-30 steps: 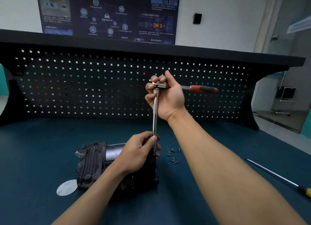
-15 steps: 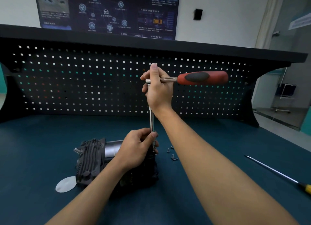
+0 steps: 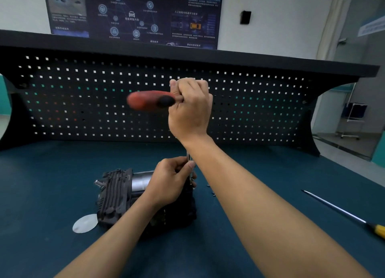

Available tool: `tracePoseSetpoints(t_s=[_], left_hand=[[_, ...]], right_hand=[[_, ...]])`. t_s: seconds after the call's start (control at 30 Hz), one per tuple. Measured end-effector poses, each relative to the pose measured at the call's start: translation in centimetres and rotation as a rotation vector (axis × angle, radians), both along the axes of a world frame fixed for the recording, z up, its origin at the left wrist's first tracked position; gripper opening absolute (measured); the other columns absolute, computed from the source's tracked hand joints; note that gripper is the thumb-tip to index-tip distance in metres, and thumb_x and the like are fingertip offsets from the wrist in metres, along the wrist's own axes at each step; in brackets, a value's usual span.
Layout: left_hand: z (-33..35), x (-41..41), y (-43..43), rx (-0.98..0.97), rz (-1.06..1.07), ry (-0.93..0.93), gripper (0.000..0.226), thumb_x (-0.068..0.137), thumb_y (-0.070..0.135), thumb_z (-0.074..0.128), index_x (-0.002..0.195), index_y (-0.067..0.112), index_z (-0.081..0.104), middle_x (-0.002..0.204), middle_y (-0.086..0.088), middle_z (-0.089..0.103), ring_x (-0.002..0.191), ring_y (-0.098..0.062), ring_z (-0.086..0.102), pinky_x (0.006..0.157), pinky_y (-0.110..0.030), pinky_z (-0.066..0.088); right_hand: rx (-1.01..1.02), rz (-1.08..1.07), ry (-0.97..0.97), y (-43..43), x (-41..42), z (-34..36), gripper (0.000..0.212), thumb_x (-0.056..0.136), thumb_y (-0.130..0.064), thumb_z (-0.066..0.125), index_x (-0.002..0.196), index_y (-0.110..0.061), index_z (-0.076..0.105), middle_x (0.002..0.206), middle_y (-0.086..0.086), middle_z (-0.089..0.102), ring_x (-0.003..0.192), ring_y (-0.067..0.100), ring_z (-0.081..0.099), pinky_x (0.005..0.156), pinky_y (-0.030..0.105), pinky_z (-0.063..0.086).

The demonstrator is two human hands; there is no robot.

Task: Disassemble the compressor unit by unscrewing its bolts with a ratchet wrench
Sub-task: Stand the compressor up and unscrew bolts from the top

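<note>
Bolt removal: ratchet wrench (image 3: 150,100) on upright extension.
Right hand (image 3: 190,109) clamped round the ratchet head, directly above the compressor unit (image 3: 116,196) on the bench (image 3: 62,173); red handle blurred, pointing left, crosswise to the extension shaft (image 3: 188,157). Left hand (image 3: 173,179) nearer the unit, pinching the shaft low down. Shaft axis near vertical; bolt hidden beneath the left hand. Likely next: swing handle about that axis, shaft held plumb.
</note>
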State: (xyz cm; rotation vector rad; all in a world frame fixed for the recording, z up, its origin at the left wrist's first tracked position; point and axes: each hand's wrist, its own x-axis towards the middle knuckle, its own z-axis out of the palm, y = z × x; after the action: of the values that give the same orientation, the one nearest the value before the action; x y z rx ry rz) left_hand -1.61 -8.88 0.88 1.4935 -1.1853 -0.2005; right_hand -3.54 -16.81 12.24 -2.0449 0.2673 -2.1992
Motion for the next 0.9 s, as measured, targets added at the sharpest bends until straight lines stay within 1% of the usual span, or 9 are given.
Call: tracePoseSetpoints(t_s=[0.1, 0.17, 0.27, 0.37, 0.43, 0.5, 0.6, 0.77, 0.9], left_hand=[[-0.1, -0.2, 0.1, -0.006, 0.018, -0.010, 0.027, 0.102, 0.021, 0.052, 0.080, 0.017, 0.068, 0.063, 0.006, 0.068, 0.049, -0.003, 0.060, 0.051, -0.011, 0.042], [-0.1, -0.2, 0.1, -0.012, 0.016, 0.009, 0.033, 0.102, 0.017, 0.053, 0.071, 0.021, 0.064, 0.055, 0.010, 0.062, 0.043, 0.000, 0.055, 0.047, -0.008, 0.038], [-0.1, -0.2, 0.2, -0.032, 0.004, 0.041, 0.026, 0.102, 0.019, 0.053, 0.082, 0.015, 0.070, 0.068, 0.001, 0.071, 0.054, -0.006, 0.065, 0.054, -0.012, 0.045], [-0.2, 0.0, 0.1, -0.033, 0.002, 0.058, 0.025, 0.102, 0.024, 0.053, 0.097, 0.004, 0.067, 0.067, 0.002, 0.070, 0.053, -0.004, 0.063, 0.053, -0.012, 0.045], [-0.2, 0.2, 0.1, -0.013, -0.020, 0.052, 0.027, 0.103, 0.028, 0.052, 0.098, 0.003, 0.063, 0.069, -0.001, 0.071, 0.058, -0.007, 0.066, 0.057, -0.022, 0.051], [-0.3, 0.4, 0.1, 0.004, -0.044, 0.043, 0.027, 0.103, 0.031, 0.050, 0.096, 0.006, 0.059, 0.077, -0.006, 0.073, 0.071, -0.018, 0.072, 0.071, -0.041, 0.058], [-0.3, 0.4, 0.1, 0.009, -0.072, 0.043, 0.030, 0.104, 0.032, 0.047, 0.091, 0.006, 0.055, 0.074, -0.004, 0.071, 0.077, -0.026, 0.072, 0.081, -0.053, 0.055], [-0.2, 0.3, 0.2, 0.017, -0.104, 0.103, 0.030, 0.105, 0.029, 0.043, 0.097, 0.004, 0.058, 0.069, 0.001, 0.066, 0.081, -0.034, 0.071, 0.084, -0.058, 0.054], [0.1, 0.3, 0.2, 0.022, -0.145, 0.158, 0.029, 0.106, 0.029, 0.040, 0.105, 0.007, 0.059, 0.085, -0.024, 0.068, 0.084, -0.040, 0.069, 0.086, -0.054, 0.052]], right_hand=[[-0.032, -0.103, 0.034, 0.6, 0.4, 0.0, 0.027, 0.098, -0.021, 0.060, 0.075, -0.009, 0.068, 0.090, -0.004, 0.070, 0.094, 0.022, 0.058, 0.074, 0.035, 0.035], [0.003, -0.079, 0.077, 1.1, 0.7, -0.1, 0.030, 0.100, -0.020, 0.059, 0.072, -0.010, 0.063, 0.085, -0.003, 0.066, 0.088, 0.021, 0.055, 0.073, 0.035, 0.036], [0.183, 0.272, 0.165, 1.4, 0.9, 0.0, 0.042, 0.103, -0.015, 0.053, 0.062, -0.013, 0.046, 0.068, -0.004, 0.049, 0.069, 0.019, 0.046, 0.063, 0.033, 0.034], [0.405, 0.698, 0.222, 1.3, 0.5, 0.3, 0.042, 0.104, -0.016, 0.050, 0.063, -0.016, 0.052, 0.060, -0.008, 0.049, 0.059, 0.008, 0.048, 0.059, 0.024, 0.040], [0.480, 0.818, 0.225, 1.3, 0.3, 0.6, 0.043, 0.106, -0.022, 0.047, 0.064, -0.017, 0.054, 0.066, -0.006, 0.056, 0.066, 0.007, 0.054, 0.061, 0.022, 0.042], [0.543, 0.924, 0.229, 1.2, 0.0, 0.8, 0.048, 0.107, -0.027, 0.043, 0.061, -0.021, 0.055, 0.070, -0.004, 0.060, 0.078, 0.015, 0.058, 0.061, 0.025, 0.043], [0.652, 1.059, 0.204, 0.5, -0.6, 1.1, 0.049, 0.107, -0.031, 0.041, 0.061, -0.021, 0.051, 0.069, -0.005, 0.062, 0.081, 0.016, 0.061, 0.062, 0.027, 0.042], [0.818, 1.271, 0.133, -0.9, -1.7, 1.3, 0.046, 0.107, -0.034, 0.038, 0.065, -0.019, 0.045, 0.070, -0.005, 0.059, 0.080, 0.015, 0.065, 0.063, 0.028, 0.041], [0.883, 1.414, 0.111, -1.6, -2.3, 1.2, 0.049, 0.107, -0.037, 0.036, 0.062, -0.020, 0.046, 0.072, -0.005, 0.058, 0.082, 0.016, 0.067, 0.062, 0.026, 0.044]])
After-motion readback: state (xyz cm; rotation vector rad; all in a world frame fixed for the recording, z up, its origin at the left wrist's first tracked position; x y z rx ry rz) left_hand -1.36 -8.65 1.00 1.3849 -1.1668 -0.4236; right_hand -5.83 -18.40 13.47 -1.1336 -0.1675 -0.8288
